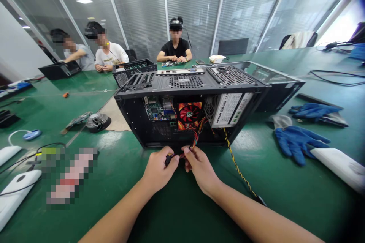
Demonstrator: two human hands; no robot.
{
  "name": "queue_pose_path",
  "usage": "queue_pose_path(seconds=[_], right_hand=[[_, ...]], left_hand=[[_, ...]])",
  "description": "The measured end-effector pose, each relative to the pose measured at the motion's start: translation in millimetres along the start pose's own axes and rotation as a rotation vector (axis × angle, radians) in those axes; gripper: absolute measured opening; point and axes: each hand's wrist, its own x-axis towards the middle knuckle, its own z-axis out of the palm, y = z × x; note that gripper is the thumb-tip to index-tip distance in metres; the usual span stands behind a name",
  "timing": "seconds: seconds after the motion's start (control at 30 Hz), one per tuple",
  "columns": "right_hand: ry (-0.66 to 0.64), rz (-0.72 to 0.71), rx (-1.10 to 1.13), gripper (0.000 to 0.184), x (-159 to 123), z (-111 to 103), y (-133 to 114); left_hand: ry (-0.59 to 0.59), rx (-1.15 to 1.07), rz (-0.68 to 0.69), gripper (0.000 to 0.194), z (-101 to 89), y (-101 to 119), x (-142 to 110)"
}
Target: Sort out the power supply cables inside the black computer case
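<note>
In front of me lies a black computer case (pixel 185 83) with its open side toward me. A red fan (pixel 189 112), a green motherboard (pixel 155 108) and a silver power supply (pixel 232 110) show inside. Multicoloured power cables (pixel 195 136) come out of it. My left hand (pixel 161 167) is closed around the dark connector end (pixel 169 158) of this bundle. Beside it, my right hand (pixel 201 165) pinches the same cables just outside the case's lower edge. A yellow-and-black twisted cable (pixel 239 171) hangs out of the case onto the table, right of my hands.
Blue work gloves (pixel 293 140) lie at the right by a white object (pixel 340 165). A fan-like round part (pixel 98 121) sits at the left near cardboard (pixel 118 112). Several people sit across the green table (pixel 114 220), one in a black shirt (pixel 174 50). Another case panel (pixel 281 87) stands behind.
</note>
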Motion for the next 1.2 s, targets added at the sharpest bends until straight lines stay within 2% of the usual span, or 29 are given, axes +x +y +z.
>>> queue_pose_path(seconds=[0.17,0.37,0.47,0.53,0.63,0.77,0.9,1.03,1.2], right_hand=[[0.037,0.025,0.092,0.038,4,-3,2],[-0.019,0.027,0.08,0.037,5,-3,2],[-0.063,0.034,0.066,0.036,4,-4,0],[-0.093,0.041,0.066,0.036,3,-4,-2],[-0.128,0.051,0.091,0.035,3,-4,-5],[-0.151,0.076,0.16,0.033,3,-3,-8],[-0.17,0.076,0.193,0.03,3,-3,-9],[-0.202,0.086,0.199,0.031,2,-4,-9],[-0.167,0.068,0.213,0.03,2,-1,-9]], left_hand=[[-0.081,-0.283,-0.175,0.023,3.0,-7,4],[-0.322,-0.721,-0.473,0.024,1.8,-1,6],[-0.483,-0.903,-0.537,0.028,-1.0,3,5],[-0.539,-1.005,-0.565,0.025,-0.8,1,5],[-0.551,-1.163,-0.638,0.022,1.6,-4,5],[-0.596,-1.386,-0.849,0.03,3.4,-5,7],[-0.619,-1.483,-0.997,0.031,4.3,-1,8],[-0.656,-1.55,-0.955,0.033,7.5,-1,7],[-0.503,-1.468,-0.877,0.025,10.2,1,5]])
